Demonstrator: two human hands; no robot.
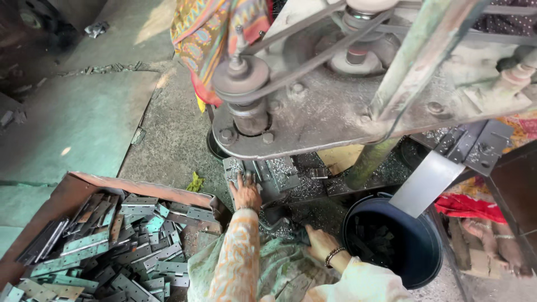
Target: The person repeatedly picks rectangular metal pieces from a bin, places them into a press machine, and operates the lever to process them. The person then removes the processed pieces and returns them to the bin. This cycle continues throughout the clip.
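Note:
My left hand (245,193) reaches forward under the drill press head (313,106) and presses a grey metal hinge plate (238,170) onto the machine table (285,173). My right hand (320,240), with a dark bead bracelet, rests lower, beside the rim of a dark blue bucket (417,251); its fingers curl downward and what they hold is hidden. Metal shavings cover the machine table around the plate.
A rusty brown tray (140,187) at the lower left holds several grey hinge plates (112,246). The bucket contains dark metal pieces. A steel chute (428,182) slopes toward the bucket. Another person in colourful cloth (215,28) stands behind the machine; someone's foot (495,235) is at right.

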